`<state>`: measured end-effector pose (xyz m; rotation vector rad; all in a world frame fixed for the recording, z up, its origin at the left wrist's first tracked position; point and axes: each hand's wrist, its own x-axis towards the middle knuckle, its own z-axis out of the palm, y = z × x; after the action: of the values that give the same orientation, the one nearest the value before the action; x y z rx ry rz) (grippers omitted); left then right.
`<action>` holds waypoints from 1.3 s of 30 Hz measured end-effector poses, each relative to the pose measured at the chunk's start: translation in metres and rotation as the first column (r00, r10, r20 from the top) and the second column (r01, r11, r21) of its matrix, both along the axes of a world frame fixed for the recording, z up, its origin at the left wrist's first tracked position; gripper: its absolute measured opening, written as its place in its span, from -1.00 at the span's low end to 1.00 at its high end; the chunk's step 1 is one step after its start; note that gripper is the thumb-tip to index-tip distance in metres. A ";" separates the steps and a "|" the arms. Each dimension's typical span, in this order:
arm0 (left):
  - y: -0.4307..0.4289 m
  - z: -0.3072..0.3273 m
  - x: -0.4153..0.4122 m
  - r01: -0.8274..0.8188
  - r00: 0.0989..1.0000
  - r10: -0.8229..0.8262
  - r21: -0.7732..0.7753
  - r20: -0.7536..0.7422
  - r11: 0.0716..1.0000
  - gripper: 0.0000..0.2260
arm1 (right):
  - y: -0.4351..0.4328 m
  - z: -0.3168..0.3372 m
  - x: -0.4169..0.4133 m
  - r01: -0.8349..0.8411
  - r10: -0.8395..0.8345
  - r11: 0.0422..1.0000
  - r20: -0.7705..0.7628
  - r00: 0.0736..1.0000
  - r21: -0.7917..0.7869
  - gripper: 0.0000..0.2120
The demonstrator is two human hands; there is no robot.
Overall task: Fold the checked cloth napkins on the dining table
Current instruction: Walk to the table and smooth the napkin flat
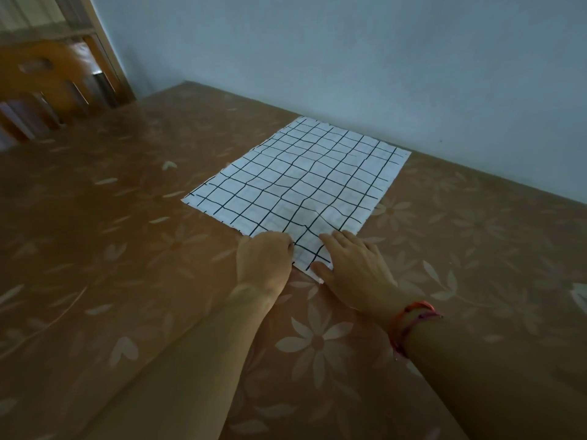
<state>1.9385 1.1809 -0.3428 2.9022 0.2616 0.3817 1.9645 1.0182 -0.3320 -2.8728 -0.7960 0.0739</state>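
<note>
A white napkin with a dark checked grid [305, 179] lies spread almost flat on the table, one corner pointing toward me. My left hand [265, 262] has its fingers curled at the left edge of that near corner and seems to pinch the cloth. My right hand [352, 265] lies with straight fingers on the corner's right side, thumb at the tip of the corner. A red string band circles my right wrist. The cloth ripples slightly just beyond my fingers.
The table [127, 249] wears a brown cover with pale flower prints. A pale blue wall runs close behind the napkin's far edge. A wooden chair back [47, 87] stands at the far left. Something white shows at the right frame edge [579, 296].
</note>
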 end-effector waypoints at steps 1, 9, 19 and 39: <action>0.000 0.000 0.000 0.008 1.000 -0.008 0.028 -0.006 1.000 -0.77 | 0.000 0.001 -0.001 0.003 -0.003 1.000 0.001 1.000 0.001 -0.44; -0.005 0.019 -0.018 0.067 0.996 -0.065 -0.017 0.068 0.998 -0.86 | -0.001 0.008 -0.016 0.015 -0.015 0.999 -0.019 1.000 0.034 0.00; -0.027 0.074 -0.078 0.108 0.991 -0.102 -0.066 0.089 0.992 -0.85 | -0.014 0.049 -0.075 0.083 -0.082 0.991 -0.012 0.997 0.101 -0.12; -0.053 0.125 -0.230 0.193 0.981 -0.195 -0.103 -0.011 0.976 -0.69 | -0.159 0.118 -0.233 0.380 -0.296 0.796 -0.243 0.924 0.472 -0.64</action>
<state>1.7089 1.1280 -0.2181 2.8001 -0.0008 0.2958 1.7319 0.8590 -0.2135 -2.4074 -0.2059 0.0366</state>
